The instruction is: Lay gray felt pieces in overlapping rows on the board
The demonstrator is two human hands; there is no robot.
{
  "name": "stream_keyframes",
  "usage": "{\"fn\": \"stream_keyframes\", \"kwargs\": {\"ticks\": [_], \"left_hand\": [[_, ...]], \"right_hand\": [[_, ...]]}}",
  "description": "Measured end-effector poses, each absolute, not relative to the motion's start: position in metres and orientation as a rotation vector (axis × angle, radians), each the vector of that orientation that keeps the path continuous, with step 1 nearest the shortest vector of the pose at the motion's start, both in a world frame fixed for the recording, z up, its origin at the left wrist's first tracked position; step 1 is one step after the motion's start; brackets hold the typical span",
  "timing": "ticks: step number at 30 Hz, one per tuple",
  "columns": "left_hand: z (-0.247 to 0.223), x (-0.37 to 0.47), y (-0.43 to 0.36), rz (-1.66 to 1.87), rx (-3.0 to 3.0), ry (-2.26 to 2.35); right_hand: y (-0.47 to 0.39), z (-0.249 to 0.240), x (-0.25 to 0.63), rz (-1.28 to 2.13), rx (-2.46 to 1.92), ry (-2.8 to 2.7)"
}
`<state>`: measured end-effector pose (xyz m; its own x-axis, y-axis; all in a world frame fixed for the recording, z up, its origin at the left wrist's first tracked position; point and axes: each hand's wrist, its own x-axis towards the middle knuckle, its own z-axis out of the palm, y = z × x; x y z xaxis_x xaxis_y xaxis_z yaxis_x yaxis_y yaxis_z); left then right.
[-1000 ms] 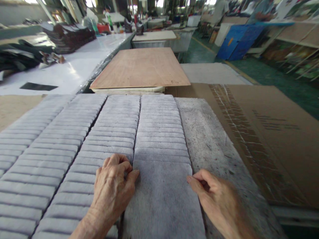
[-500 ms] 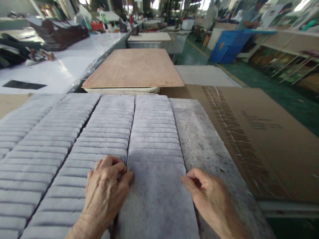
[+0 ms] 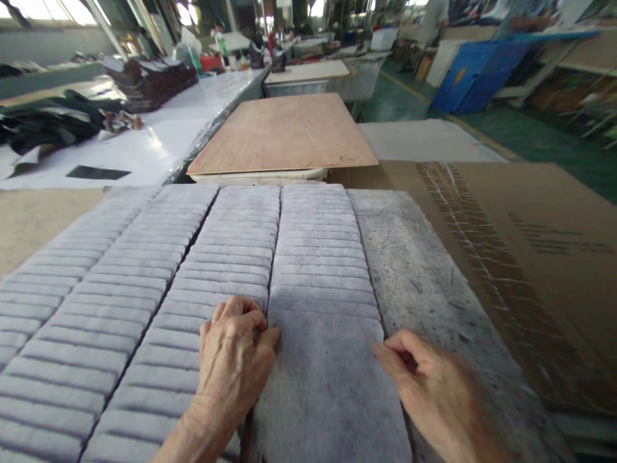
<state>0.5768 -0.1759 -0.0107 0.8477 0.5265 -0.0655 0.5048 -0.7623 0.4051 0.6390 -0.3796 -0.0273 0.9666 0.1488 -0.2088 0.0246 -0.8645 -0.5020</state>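
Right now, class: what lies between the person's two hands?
In the head view, one grey felt piece spans the gap between left hand and right hand.

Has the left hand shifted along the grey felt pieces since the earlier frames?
No. The left hand stays at the top felt piece's left edge; only the camera moved.

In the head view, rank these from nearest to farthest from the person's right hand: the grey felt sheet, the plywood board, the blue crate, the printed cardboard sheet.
Measured from the right hand:
1. Grey felt sheet: touching, its right edge at the fingertips.
2. Printed cardboard sheet: just to the right, past the rough grey slab.
3. Plywood board: ahead, beyond the felt rows.
4. Blue crate: far right background.
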Motion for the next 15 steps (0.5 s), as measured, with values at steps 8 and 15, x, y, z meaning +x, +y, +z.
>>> {"fn": "stream_keyframes", "kwargs": {"ticks": [8,15], "left_hand": [[-0.008,0.578,-0.174,0.046,2.615,0.719],[-0.017,0.57,-0.178,0.257,2.888,0.722]], "right_hand": [[-0.379,-0.026,0.639,0.249,-2.612,-0.207],[-0.379,-0.037,0.628,-0.231,-2.794,-0.428]]}}
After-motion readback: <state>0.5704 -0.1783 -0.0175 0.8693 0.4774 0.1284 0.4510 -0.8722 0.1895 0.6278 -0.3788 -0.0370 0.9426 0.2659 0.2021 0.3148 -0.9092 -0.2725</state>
